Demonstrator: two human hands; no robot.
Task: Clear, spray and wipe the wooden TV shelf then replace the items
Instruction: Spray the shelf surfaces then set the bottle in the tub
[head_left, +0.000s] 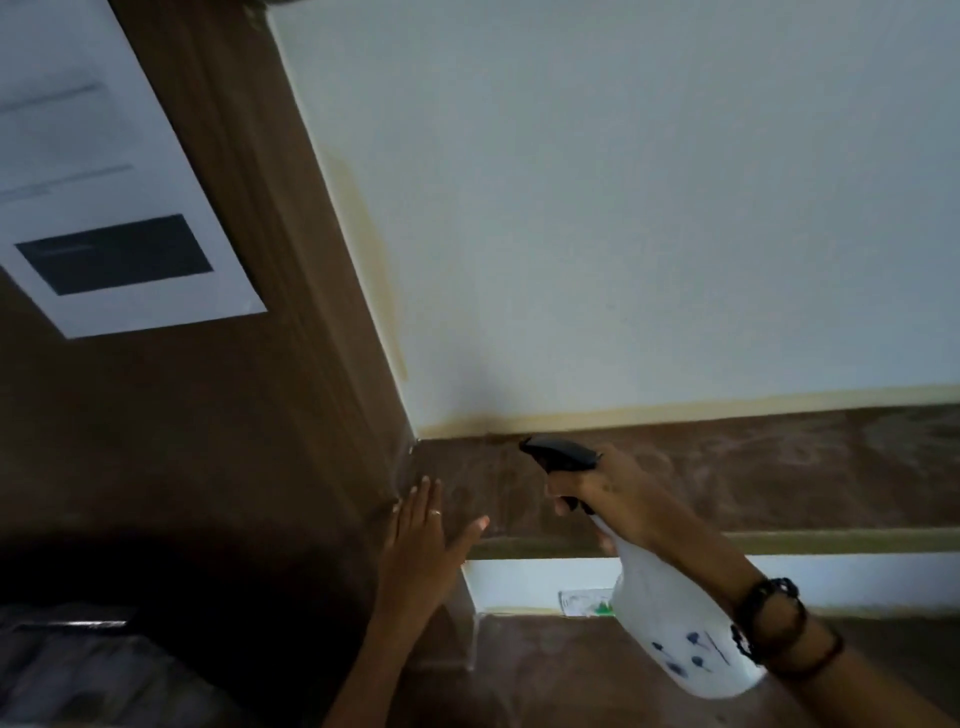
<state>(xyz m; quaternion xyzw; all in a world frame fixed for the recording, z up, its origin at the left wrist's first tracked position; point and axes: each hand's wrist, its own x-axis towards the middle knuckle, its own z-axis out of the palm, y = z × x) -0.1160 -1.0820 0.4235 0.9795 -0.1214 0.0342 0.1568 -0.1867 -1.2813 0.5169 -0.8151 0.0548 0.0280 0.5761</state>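
The wooden shelf (753, 467) runs across the right of the view below a white wall, its brown top bare and dusty-looking. My right hand (608, 486) grips a white spray bottle (670, 623) by its black trigger head (558, 451), the nozzle pointing left over the shelf's left end. My left hand (423, 535) is flat with straight fingers, resting at the shelf's left corner beside the brown side panel.
A tall brown wooden panel (270, 291) rises at the left with a white paper sheet (88, 171) stuck on it. A lower shelf (545, 660) lies below, with a small white and green item (584, 603) against its back wall. Dark shapes fill the lower left.
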